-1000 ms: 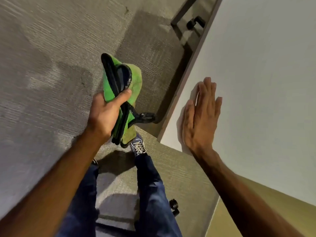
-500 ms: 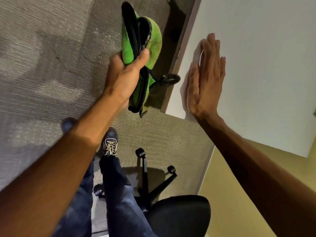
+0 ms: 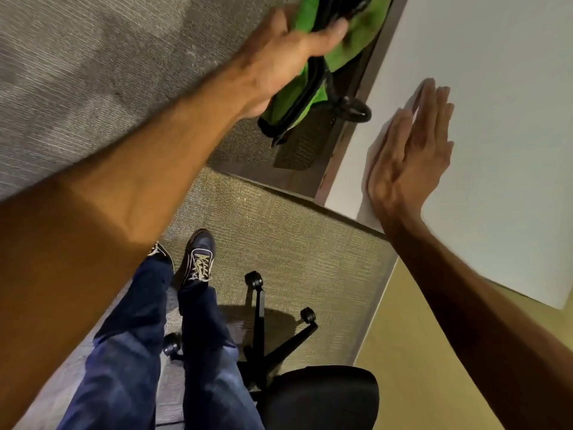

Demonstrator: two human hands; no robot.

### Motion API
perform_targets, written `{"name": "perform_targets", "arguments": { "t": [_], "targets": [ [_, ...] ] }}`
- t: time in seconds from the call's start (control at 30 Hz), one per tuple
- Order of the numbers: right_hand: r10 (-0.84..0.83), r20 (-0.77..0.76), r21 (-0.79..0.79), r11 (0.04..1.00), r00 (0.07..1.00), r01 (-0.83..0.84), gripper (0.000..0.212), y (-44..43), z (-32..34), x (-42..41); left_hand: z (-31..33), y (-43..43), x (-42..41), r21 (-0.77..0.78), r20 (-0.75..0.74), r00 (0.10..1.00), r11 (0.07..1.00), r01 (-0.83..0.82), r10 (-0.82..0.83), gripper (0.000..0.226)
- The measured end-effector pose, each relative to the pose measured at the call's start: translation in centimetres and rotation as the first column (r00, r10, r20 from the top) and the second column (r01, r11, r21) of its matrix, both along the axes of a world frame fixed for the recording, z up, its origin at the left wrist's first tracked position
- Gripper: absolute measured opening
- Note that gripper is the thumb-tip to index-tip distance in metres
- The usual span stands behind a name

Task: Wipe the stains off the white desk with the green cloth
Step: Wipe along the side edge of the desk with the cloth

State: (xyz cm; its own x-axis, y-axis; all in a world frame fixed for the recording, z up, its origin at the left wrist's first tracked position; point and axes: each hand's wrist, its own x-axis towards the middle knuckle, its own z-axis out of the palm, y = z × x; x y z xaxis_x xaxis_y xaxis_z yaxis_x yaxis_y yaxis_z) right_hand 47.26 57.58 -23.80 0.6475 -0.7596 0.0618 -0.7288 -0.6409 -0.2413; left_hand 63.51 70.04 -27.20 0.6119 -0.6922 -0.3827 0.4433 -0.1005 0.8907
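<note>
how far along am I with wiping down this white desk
Barely started. Done: the folded green cloth with black trim is picked up. In hand: the left hand grips it over the carpet, off the white desk; the right hand lies flat near the desk's corner. Left: all the wiping; no stains are visible here.

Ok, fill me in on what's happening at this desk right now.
A person stands at the corner of the white desk. The left hand grips the green cloth, bunched up and held in the air over the carpet beside the desk edge, not touching the desktop. The right hand lies flat, palm down, on the desk near its corner. No wiping is under way, and no stains show on the visible surface. A black office chair sits just behind.
</note>
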Motion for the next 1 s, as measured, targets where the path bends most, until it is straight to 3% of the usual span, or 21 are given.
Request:
{"name": "perform_targets", "arguments": {
  "t": [0.07,0.17,0.27,0.4,0.43,0.53,0.63,0.7,0.77,1.0],
  "targets": [
    [-0.007,0.003,-0.010,1.000,1.000,0.007,0.053,-0.1,0.0,0.0,0.7,-0.6,0.0,-0.024,0.007,0.999,0.999,0.048,-0.048,0.009],
    [-0.021,-0.001,-0.018,1.000,1.000,0.021,0.053,-0.1,0.0,0.1,0.8,-1.5,-0.8,0.009,-0.016,1.000,1.000,0.023,-0.023,0.010],
    [-0.011,-0.002,-0.021,1.000,1.000,0.011,0.053,-0.2,-0.2,0.0,-0.4,-2.2,-2.4,0.047,0.008,1.000,0.998,0.028,-0.028,0.029],
    [-0.014,-0.002,-0.040,0.999,1.000,0.014,0.053,0.0,-0.2,0.2,-0.2,-0.7,-4.8,0.058,0.133,0.991,0.998,0.020,-0.028,0.020],
    [-0.020,-0.006,-0.038,0.999,1.000,0.020,0.054,0.0,-0.1,0.3,0.0,0.2,-5.4,0.063,0.149,0.988,0.998,0.032,-0.041,0.007],
    [-0.012,-0.026,-0.035,0.999,1.000,0.011,0.055,0.2,0.1,0.4,0.6,3.2,-8.1,0.078,0.176,0.982,0.996,0.050,-0.063,0.035],
    [-0.008,-0.046,-0.023,1.000,0.999,0.007,0.055,0.2,0.2,0.2,1.6,6.6,-11.6,0.114,0.226,0.962,0.985,0.128,-0.151,0.022],
    [-0.009,-0.056,-0.033,0.999,0.998,0.007,0.055,0.2,0.3,0.2,1.5,7.8,-12.9,0.042,0.283,0.949,0.990,0.136,-0.142,0.054],
    [-0.006,-0.063,-0.037,0.999,0.998,0.004,0.055,0.3,0.3,0.3,1.3,8.4,-13.6,-0.019,0.314,0.941,0.990,0.138,-0.125,0.065],
    [0.005,-0.056,-0.024,1.000,0.998,-0.007,0.056,0.2,0.3,0.3,0.9,4.9,-12.1,-0.038,0.243,0.970,0.999,-0.002,0.011,0.049]
  ]
}}
